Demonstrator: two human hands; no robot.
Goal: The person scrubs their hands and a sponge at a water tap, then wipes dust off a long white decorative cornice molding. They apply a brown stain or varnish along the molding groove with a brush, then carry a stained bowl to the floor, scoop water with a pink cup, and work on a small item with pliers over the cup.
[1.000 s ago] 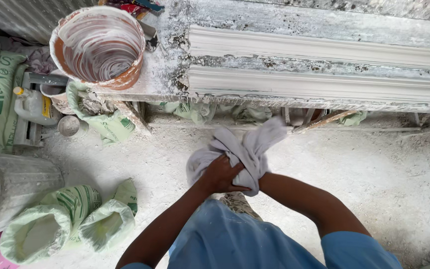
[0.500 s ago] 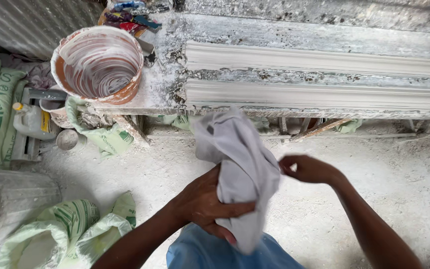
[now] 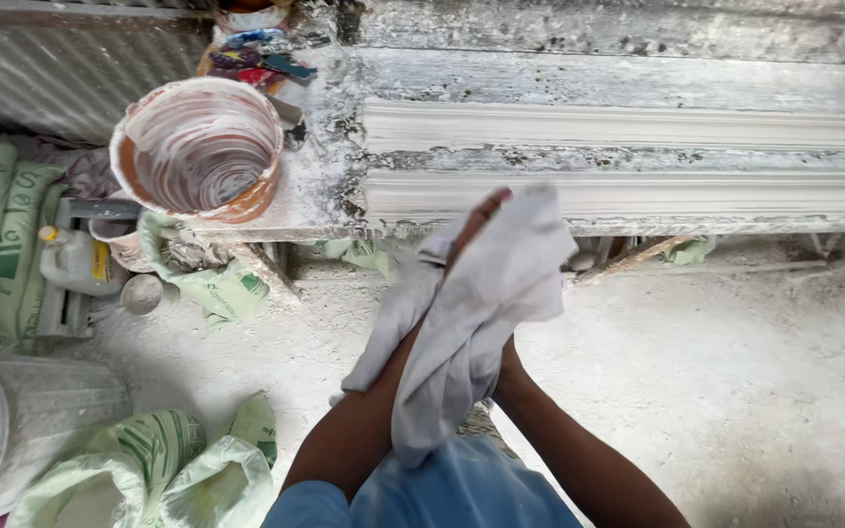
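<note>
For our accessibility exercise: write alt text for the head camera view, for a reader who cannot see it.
A person's left hand, raised, is wrapped in a pale grey cloth that hides the right hand, above a dusty floor. Behind stand a plaster-caked bench with white mouldings and a smeared bucket.

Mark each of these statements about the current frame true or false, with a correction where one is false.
1. A pale grey cloth is draped over the person's raised left hand. True.
2. The bucket stands on the floor. False: it stands on the plaster-crusted workbench, near its left end.
3. Long white moulded strips lie along the workbench. True.
4. The bucket is full of clean water. False: its inside is smeared with white residue and no water shows.
5. Green and white sacks lie on the floor at the lower left. True.
6. The right hand is in clear view, empty. False: the cloth hides it.
</note>
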